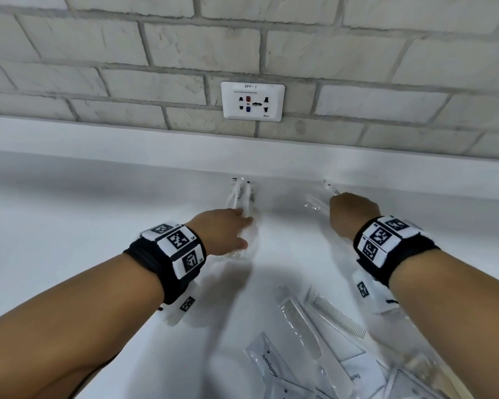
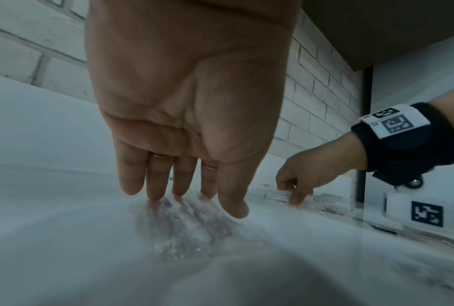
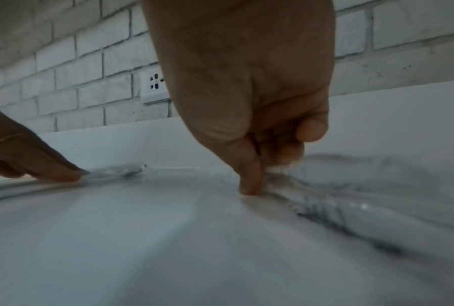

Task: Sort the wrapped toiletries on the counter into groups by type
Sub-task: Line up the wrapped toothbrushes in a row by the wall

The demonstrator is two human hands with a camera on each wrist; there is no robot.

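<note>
My left hand (image 1: 224, 229) lies flat with straight fingers (image 2: 155, 180) pressing down on a clear-wrapped packet (image 1: 242, 197) at the back of the white desk (image 1: 69, 226), right below the wall socket (image 1: 252, 101). The packet seems to hold slim white pieces with dark tips, but the plastic glare and blur keep me from naming them. So the left grip is spread, not closed around anything.

My right hand (image 1: 353, 216) sits further right along the same back edge. From the right wrist view the thumb and curled fingers (image 3: 252, 178) pinch the edge of another clear wrapper (image 1: 319, 204), which lies on the desk; a small white capped item (image 1: 331, 189) shows just past the knuckles, and I cannot tell if it belongs to that wrapper. The right grip is clamped on the wrapper.

The two packets are well apart, each against the raised back ledge (image 1: 98, 136).

Nearer to me, low on the right, the unsorted pile rests on the desk: two wrapped white combs (image 1: 301, 326) side by side, and flat sachets printed "toothpaste" (image 1: 267, 359) overlapping one another. Both wrists carry black bands with marker tags (image 1: 179, 240).
</note>
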